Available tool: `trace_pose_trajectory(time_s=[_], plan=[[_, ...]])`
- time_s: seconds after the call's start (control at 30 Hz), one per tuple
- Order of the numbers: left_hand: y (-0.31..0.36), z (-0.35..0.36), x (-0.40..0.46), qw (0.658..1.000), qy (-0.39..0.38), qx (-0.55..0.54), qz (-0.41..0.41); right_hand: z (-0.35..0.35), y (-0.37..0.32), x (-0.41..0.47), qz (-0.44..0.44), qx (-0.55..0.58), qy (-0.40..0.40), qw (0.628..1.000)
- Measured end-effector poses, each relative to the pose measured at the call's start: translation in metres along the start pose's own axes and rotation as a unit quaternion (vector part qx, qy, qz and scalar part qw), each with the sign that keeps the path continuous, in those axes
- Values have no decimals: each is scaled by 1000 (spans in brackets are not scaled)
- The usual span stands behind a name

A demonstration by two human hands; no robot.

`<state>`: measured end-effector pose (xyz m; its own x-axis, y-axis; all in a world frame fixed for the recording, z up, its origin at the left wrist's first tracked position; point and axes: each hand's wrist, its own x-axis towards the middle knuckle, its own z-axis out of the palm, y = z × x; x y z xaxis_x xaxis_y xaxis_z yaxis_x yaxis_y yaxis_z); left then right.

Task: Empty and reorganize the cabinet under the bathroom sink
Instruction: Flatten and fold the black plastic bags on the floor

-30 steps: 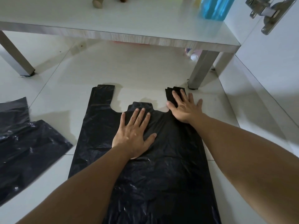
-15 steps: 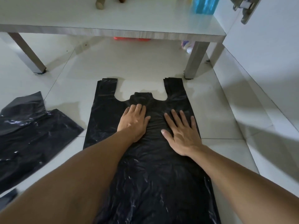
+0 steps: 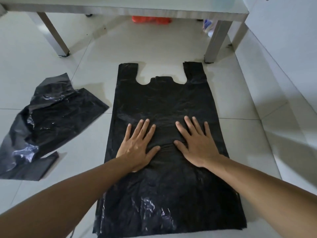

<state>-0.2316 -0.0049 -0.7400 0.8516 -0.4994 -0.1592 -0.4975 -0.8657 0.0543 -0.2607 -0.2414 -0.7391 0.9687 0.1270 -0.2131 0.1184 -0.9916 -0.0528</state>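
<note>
Your left hand [image 3: 137, 148] and right hand [image 3: 197, 145] lie flat, fingers spread, pressing the black plastic bag [image 3: 163, 103] spread on the floor tiles [image 3: 240, 134]. It's thin, limp, probably slippery (possibly several stacked); lift it by the two handle loops at the far end.

A pale tiled floor [image 3: 171, 40] carries a black plastic bag [image 3: 164, 103] spread flat with its handles toward the table legs [image 3: 211, 47], a crumpled black bag [image 3: 51, 121] well to its left, and an orange object [image 3: 151, 19] beneath the table.
</note>
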Motion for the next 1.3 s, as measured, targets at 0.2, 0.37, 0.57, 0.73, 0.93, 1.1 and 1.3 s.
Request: trace_pose_trajectory(time_s=[0.2,0.37,0.57,0.73,0.93,1.1,1.3], plan=[[-1,-5,-30,998,24,-15,-54,-6,-2,-28,44,9,13,999],[3,12,-67,997,-7,40,62,2,-22,-63,-7,0,-41,999],[-24,6,-80,999,-11,19,-24,-4,-6,-74,113,53,1,992],[-18,-11,-88,944,18,-208,-254,-24,0,-80,275,180,15,944],[-9,-41,-75,869,36,-357,-341,-43,-4,-82,264,282,-14,922],[-5,-45,-79,902,-28,-296,-313,-43,-5,-87,229,223,-55,946],[14,-25,-107,999,6,-46,-8,-37,-39,-110,10,42,-47,998]])
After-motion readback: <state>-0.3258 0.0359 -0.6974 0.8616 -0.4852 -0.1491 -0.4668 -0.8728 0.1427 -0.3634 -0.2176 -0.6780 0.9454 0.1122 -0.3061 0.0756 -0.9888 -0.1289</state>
